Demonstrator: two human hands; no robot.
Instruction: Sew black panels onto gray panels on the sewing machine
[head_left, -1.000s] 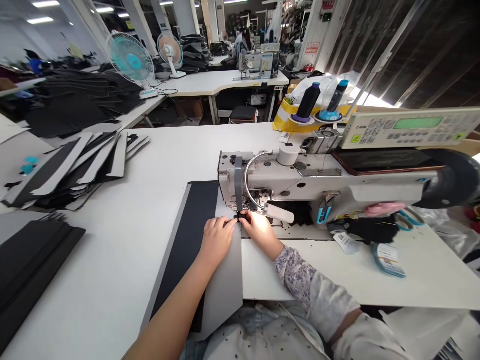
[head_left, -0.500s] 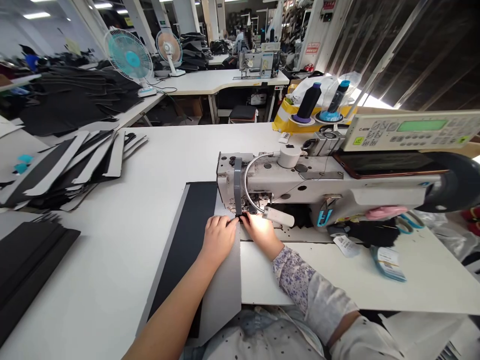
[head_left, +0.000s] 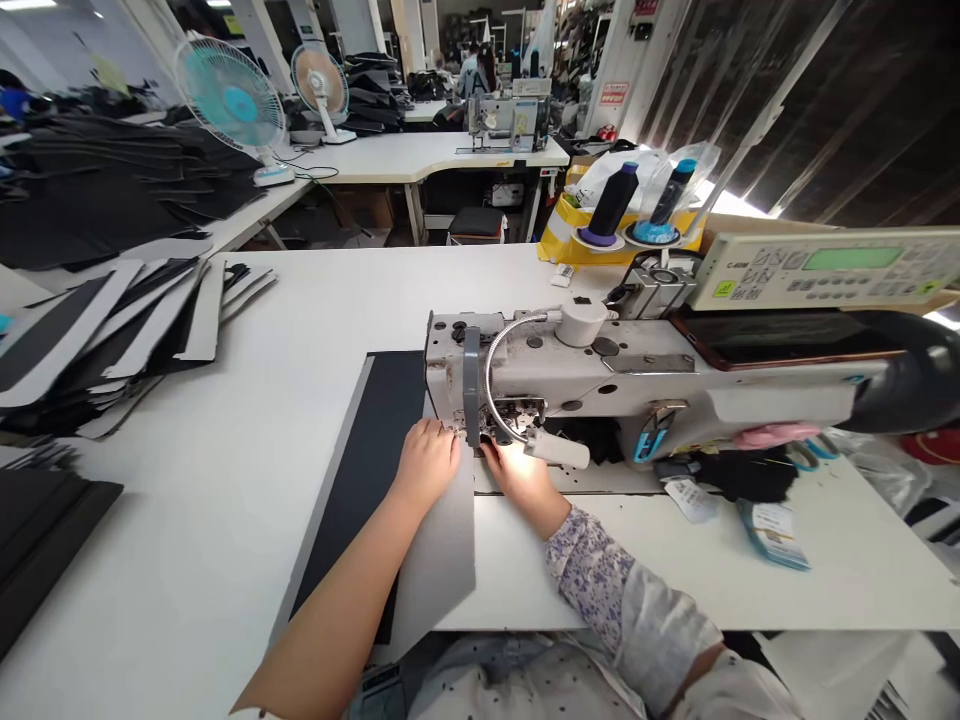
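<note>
In the head view, the grey-and-black panel (head_left: 367, 450) lies flat on the white table (head_left: 315, 300), its upper end against the left end of the sewing machine (head_left: 540, 370). The left hand (head_left: 426, 460) rests over it, fingers curled; I can't tell whether they pinch anything. The right hand (head_left: 523, 480) sits beside the small lamp (head_left: 561, 449), thumb and forefinger near the presser area, its grip hidden too. To my eye, good work here calls for light, even pressure, a straight edge, and fingertips clear of the needle's path.
</note>
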